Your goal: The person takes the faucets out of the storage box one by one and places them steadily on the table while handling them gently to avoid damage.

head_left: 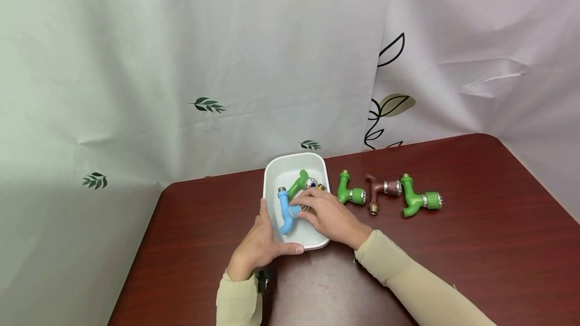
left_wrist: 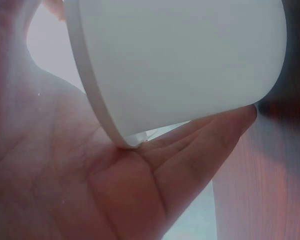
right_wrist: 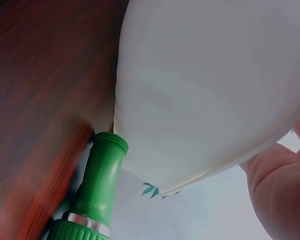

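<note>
A white tray (head_left: pixel 276 175) stands on the table; in it are a blue tap (head_left: pixel 286 213) and a green tap (head_left: pixel 298 183). My right hand (head_left: pixel 331 213) reaches over the tray's right side and pinches the blue tap near its knob, which the fingers mostly hide. A brass threaded end (head_left: pixel 320 187) shows just behind that hand. Around the tray's near-left corner lies my left hand (head_left: pixel 260 243), thumb stretched along the front side. In the left wrist view, its fairly straight fingers (left_wrist: pixel 205 150) rest against the outer wall.
To the right of the tray lie a green tap (head_left: pixel 344 192), a brown tap (head_left: pixel 374 190) and another green tap (head_left: pixel 411 197) on the dark red table (head_left: pixel 476 255). A pale curtain (head_left: pixel 272 64) with leaf prints hangs behind the table.
</note>
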Motion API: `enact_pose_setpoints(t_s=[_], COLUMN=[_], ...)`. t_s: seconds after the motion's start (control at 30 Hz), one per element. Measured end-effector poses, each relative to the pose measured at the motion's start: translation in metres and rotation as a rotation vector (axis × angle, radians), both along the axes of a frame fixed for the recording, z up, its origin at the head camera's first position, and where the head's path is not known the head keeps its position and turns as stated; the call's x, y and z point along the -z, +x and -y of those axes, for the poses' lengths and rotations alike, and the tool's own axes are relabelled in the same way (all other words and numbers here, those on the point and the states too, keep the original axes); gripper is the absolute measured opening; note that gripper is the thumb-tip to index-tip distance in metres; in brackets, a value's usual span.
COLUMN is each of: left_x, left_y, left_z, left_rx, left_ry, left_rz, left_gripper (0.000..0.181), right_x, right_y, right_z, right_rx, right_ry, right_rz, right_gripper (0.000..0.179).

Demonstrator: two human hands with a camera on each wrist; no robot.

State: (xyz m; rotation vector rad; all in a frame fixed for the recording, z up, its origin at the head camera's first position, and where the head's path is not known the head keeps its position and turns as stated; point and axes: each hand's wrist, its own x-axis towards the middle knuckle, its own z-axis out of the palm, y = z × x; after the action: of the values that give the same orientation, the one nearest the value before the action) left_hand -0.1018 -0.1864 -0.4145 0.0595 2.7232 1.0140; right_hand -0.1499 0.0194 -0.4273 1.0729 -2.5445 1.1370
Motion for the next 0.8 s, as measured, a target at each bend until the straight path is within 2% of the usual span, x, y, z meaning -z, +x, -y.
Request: enact_pose_setpoints(t_s=[0.47, 0.8], left_x=[0.000, 0.000], left_y=[0.000, -0.001], left_z=[0.000, 0.000], left_rx=[-0.004, -0.008], left_ry=[0.007, 0.013], left_rz=[0.005, 0.010], left_gripper=[0.147, 0.147], right_x=[-0.005, -0.011], right_y=[0.002, 0.007], right_z=[-0.012, -0.020], right_rx=[0.027, 0.046], right_ry=[-0.039, -0.042], right_rz=[0.012, -0.037], right_gripper=[0.025, 0.028])
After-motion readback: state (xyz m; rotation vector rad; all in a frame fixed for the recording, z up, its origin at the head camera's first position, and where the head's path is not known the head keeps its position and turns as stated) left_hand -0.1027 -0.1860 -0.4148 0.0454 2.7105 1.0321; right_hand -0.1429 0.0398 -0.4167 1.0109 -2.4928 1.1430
